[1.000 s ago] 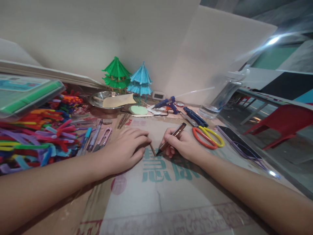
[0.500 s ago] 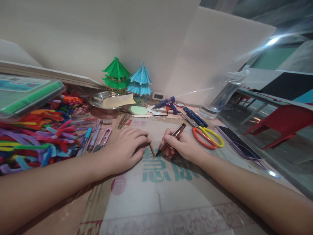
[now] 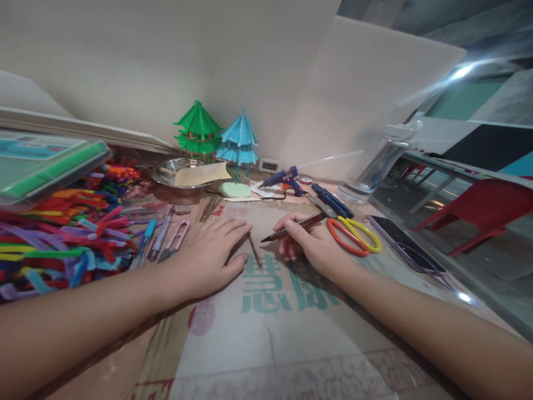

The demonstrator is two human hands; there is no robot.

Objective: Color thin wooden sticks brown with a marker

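Observation:
My right hand [image 3: 306, 241] holds a brown marker [image 3: 293, 226] between thumb and fingers, its dark tip pointing left. A short thin brown stick [image 3: 255, 250] lies on the printed white board [image 3: 233, 344], between my two hands. My left hand [image 3: 219, 250] rests palm down on the board, fingers spread and the index fingertip at the stick's upper end. The marker's tip is apart from the stick. Several more brown sticks [image 3: 211, 208] lie beyond my left hand.
Colourful pipe cleaners [image 3: 62, 239] and a plastic box [image 3: 50, 166] are at left. Behind stand a green paper-like tower [image 3: 199, 130] and a blue one [image 3: 239, 141], beside a metal bowl [image 3: 166, 176]. Scissors [image 3: 350, 239], a glue gun [image 3: 287, 179] and a phone [image 3: 403, 241] are at right.
My right hand has lifted the marker's tip off the stick and tilted the marker flatter. The stick has shifted slightly left, and my left fingers have straightened a little.

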